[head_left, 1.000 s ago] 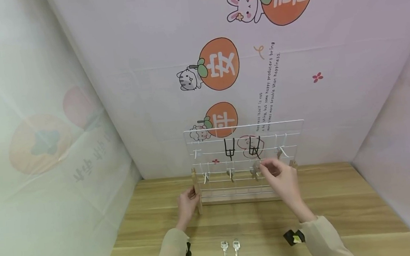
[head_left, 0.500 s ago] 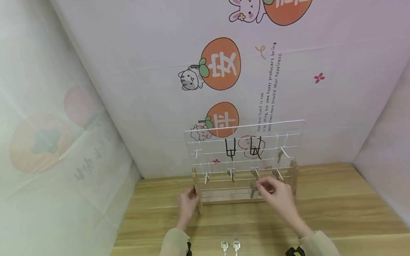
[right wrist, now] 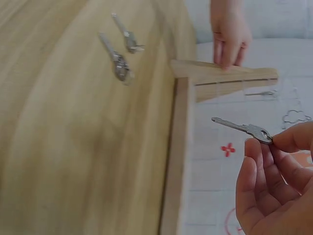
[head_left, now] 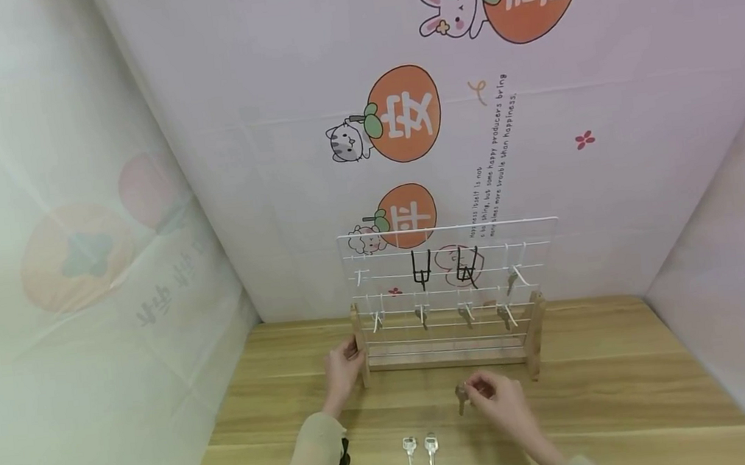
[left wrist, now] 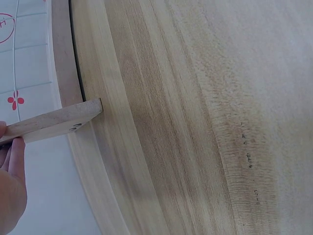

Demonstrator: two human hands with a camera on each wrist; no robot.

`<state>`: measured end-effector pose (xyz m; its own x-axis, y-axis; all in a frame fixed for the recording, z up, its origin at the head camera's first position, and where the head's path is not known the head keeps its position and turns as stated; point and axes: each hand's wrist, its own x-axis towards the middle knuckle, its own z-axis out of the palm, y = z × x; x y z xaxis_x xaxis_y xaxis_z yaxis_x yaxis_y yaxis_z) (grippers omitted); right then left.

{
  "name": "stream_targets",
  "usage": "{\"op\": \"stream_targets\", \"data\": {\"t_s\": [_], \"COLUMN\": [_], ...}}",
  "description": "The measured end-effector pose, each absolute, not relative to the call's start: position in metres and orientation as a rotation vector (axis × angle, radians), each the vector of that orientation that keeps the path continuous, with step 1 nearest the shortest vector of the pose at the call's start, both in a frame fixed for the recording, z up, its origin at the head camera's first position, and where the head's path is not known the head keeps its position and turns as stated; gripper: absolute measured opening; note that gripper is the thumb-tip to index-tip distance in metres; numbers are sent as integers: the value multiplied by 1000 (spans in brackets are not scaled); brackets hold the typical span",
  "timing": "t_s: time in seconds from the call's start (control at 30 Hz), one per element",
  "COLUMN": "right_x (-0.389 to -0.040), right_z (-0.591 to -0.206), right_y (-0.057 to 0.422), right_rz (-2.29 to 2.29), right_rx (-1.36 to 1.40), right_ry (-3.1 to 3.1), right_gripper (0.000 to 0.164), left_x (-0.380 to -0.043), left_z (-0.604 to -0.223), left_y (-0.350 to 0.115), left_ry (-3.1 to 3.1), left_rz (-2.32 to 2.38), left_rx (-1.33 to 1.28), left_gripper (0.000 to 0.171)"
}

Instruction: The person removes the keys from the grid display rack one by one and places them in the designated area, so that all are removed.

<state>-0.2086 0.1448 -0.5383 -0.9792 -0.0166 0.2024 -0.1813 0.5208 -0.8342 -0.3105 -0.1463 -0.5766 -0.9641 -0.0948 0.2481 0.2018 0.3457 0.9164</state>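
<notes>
Silver, a key (right wrist: 249, 129) is pinched by its head (right wrist: 258, 133) in the right hand (head_left: 503, 398), at six o'clock from the rack (head_left: 447, 364), seemingly steadied at eight o'clock by the gripping left hand (head_left: 343, 372).

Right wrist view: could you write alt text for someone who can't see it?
The right hand pinches a metal key by its head. Beyond it, the left hand grips one side of a wooden stand, and two more keys lie on the wooden table.

A silver key (head_left: 461, 396) is held tip-down above the surface (head_left: 599, 390), the wire rack (head_left: 450, 364) standing near the back edge.
</notes>
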Motion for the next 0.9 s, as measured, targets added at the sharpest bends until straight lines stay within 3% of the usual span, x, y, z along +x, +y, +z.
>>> {"op": "stream_targets", "data": {"t_s": [0.17,0.4,0.9], "right_x": [-202,-199,-199], "right_z": [-561,-579,-600], "right_y": [145,146,143], "right_rz": [1498,1553,1641], "right_rx": [316,258,418], "right_ry": [-2587,-2762,-2850], "right_gripper": [6,6,10], "left_x": [-310,-310,-310], "left_z": [-577,-577,-577], "left_y": [-146,-146,-144], "left_ry": [-2349,-2348,-2329], "left_rz": [-1673,-1664,-1659], "left_rx": [-98,-98,-96], "left_gripper": [37,38,37]}}
